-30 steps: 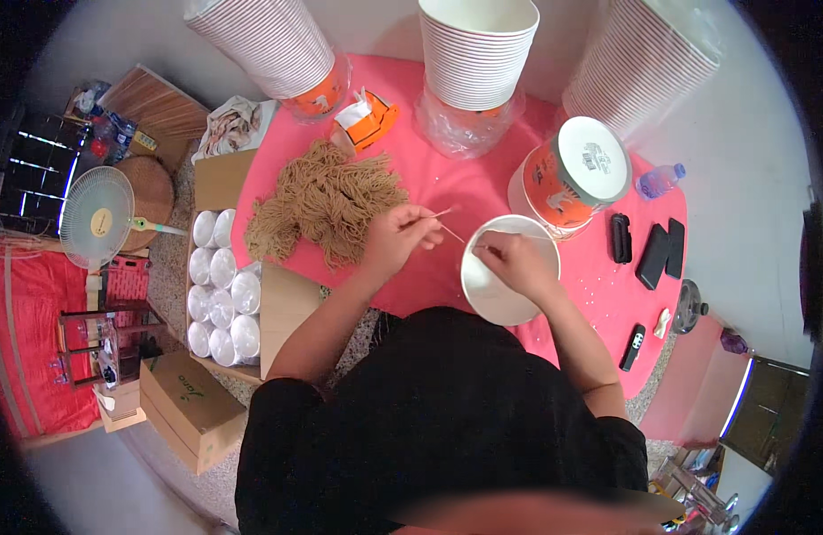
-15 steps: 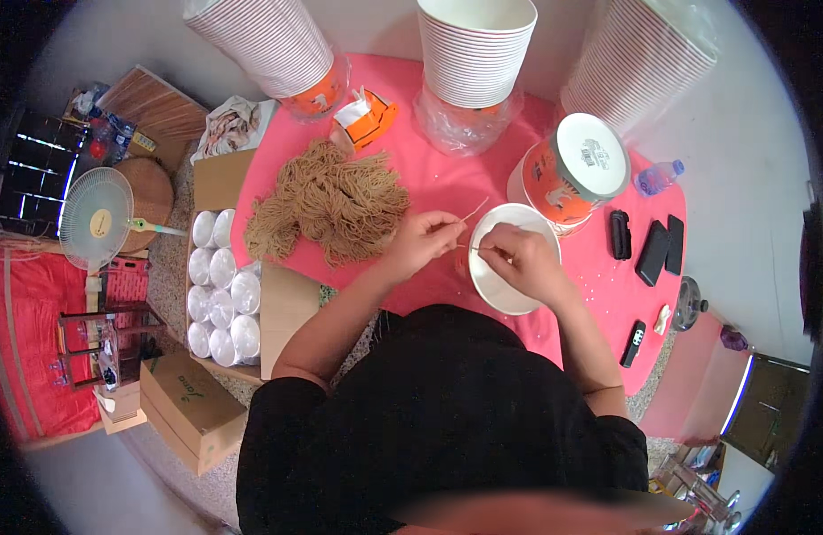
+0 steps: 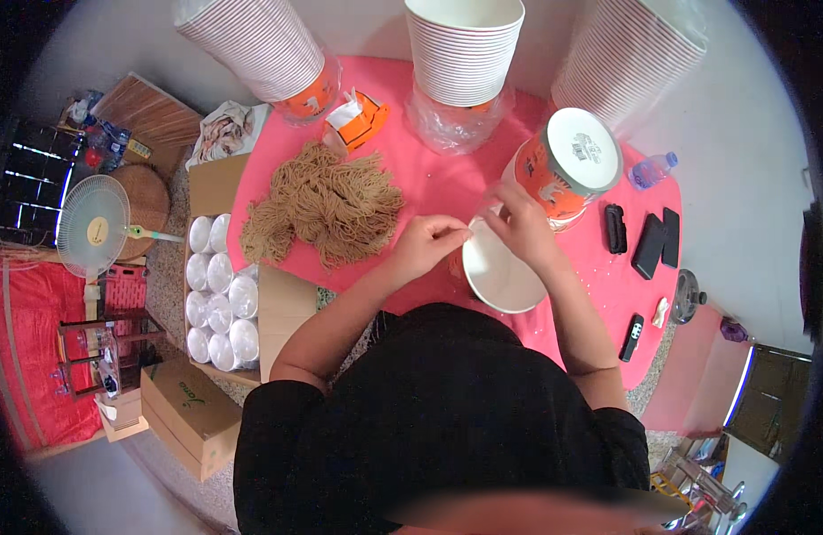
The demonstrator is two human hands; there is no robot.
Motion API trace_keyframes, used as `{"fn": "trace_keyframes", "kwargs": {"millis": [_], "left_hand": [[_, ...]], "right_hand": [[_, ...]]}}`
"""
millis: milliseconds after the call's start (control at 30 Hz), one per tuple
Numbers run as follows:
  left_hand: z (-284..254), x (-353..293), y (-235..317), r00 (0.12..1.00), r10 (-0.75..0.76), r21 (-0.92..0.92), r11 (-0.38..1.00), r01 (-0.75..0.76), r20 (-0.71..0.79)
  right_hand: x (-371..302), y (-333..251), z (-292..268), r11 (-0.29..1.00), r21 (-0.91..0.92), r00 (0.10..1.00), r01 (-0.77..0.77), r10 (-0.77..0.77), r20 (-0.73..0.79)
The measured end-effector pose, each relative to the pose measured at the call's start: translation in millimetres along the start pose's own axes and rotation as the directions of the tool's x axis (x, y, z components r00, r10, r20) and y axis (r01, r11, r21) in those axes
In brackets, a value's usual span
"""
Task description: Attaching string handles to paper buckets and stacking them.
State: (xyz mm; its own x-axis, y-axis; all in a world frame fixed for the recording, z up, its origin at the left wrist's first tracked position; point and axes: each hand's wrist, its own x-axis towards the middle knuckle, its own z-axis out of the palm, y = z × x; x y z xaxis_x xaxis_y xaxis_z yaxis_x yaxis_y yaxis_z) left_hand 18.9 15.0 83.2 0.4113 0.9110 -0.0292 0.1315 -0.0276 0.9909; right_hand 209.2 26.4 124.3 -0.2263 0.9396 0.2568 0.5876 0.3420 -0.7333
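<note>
My left hand (image 3: 429, 245) is closed in a pinch at the left rim of a white paper bucket (image 3: 503, 275); what its fingertips hold is too small to make out. Over the bucket's far rim is my right hand (image 3: 524, 230), its fingers bent and smeared by motion. A heap of tan, crinkled noodle-like strands (image 3: 335, 209) lies left of my hands. Just beyond the right hand stands an upturned orange-and-white paper bucket (image 3: 547, 178), its pale round base on top.
Tall stacks of white paper buckets (image 3: 465, 53) line the pink table's (image 3: 411, 169) far edge. An orange tissue pack (image 3: 358, 123), a plastic bottle (image 3: 652, 169), dark phones (image 3: 649, 245) and a black remote (image 3: 632, 337) lie about. At left is a carton (image 3: 282, 312) of wrapped white cups.
My right hand has lifted away from inside the bucket toward its far rim. The thin strand seen between my hands no longer shows. My left hand stays in its pinch, closer to the rim.
</note>
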Motion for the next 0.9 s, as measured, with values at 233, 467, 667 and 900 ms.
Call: {"fn": "trace_keyframes", "kwargs": {"millis": [233,467,667,900], "left_hand": [[-10.8,-0.3,-9.8,0.893,-0.351,-0.683,0.580,0.444,0.282],[-10.6,-1.8,-17.1,0.873,-0.360,-0.726,0.494,0.479,0.331],[-11.1,-4.4,-20.4,0.875,-0.368,-0.751,0.466,0.467,0.316],[-16.7,-12.8,-11.4,0.999,0.020,0.079,0.997,-0.017,-0.032]], "right_hand": [[-29.6,6.7,6.1,0.993,0.055,0.990,0.102,-0.107,0.090],[-28.2,11.1,29.8,0.998,-0.027,0.993,-0.062,0.065,0.104],[-27.4,13.4,29.1,0.993,0.063,0.984,-0.105,0.094,0.152],[-28.7,3.7,-0.4,0.966,-0.086,0.970,0.242,-0.239,0.043]]}}
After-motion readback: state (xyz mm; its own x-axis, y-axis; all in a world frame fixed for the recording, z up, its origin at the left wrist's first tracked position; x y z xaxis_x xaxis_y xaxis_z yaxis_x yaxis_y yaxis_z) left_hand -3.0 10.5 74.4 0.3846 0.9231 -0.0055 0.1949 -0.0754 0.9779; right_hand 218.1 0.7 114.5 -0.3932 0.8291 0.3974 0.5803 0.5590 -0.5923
